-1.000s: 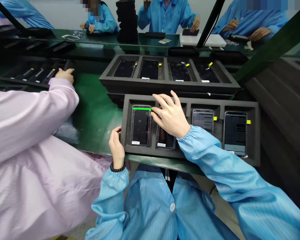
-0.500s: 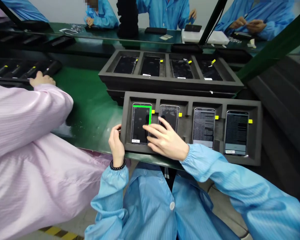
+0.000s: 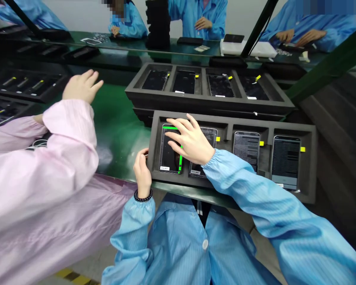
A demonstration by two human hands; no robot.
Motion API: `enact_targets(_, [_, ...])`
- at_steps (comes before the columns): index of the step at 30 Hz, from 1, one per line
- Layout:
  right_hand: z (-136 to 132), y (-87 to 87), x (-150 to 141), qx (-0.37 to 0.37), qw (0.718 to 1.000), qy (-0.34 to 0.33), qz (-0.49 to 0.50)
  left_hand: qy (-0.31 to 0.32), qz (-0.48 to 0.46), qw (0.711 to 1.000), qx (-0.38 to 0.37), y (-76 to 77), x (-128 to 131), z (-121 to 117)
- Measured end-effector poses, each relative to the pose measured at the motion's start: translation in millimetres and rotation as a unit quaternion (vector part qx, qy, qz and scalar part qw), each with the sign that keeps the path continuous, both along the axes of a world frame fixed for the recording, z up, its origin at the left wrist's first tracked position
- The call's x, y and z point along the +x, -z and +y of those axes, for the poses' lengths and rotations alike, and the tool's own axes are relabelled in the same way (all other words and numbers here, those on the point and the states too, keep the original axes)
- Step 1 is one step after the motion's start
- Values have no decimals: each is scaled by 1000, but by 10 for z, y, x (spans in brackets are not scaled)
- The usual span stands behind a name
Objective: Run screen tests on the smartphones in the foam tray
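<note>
Two bare hands at a tray of phones. The right grip [image 3: 192, 140] is open, fingers spread above the leftmost phone [image 3: 169, 158]; contact with the screen cannot be told. This phone lies beneath those fingers, in the tray's first compartment, with green bands along its screen's top and right edges. The second phone [image 3: 211, 136] is partly hidden under the right grip; the third phone [image 3: 247, 148] and fourth phone [image 3: 286, 160] lie to its right. The left grip [image 3: 142, 172] touches the left end of the black tray [image 3: 308, 174], fingers curled and partly hidden; whether it clasps the edge cannot be told. Beyond the right grip, a rear tray [image 3: 201, 101] stands on the green worktop [image 3: 115, 118].
</note>
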State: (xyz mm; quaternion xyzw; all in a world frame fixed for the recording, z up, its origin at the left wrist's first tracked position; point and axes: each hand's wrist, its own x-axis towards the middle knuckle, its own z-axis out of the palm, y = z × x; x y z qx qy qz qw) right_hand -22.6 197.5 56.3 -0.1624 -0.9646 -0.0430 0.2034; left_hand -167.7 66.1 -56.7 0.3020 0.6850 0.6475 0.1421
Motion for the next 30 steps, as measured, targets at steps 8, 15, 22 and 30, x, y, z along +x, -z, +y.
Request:
enact_targets(8, [44, 64, -212, 13, 1000, -1, -12, -10, 25, 1000, 1, 53, -15, 3])
enact_targets(15, [-355, 272, -37, 0, 995, -97, -31, -2, 8, 1000, -2, 46, -24, -14])
enact_targets(22, [-61, 78, -153, -13, 1000, 8, 10, -9, 52, 999, 9, 95, -21, 13])
enact_targets(30, [-303, 228, -60, -14, 998, -54, -21, -3, 23, 1000, 4, 59, -24, 2])
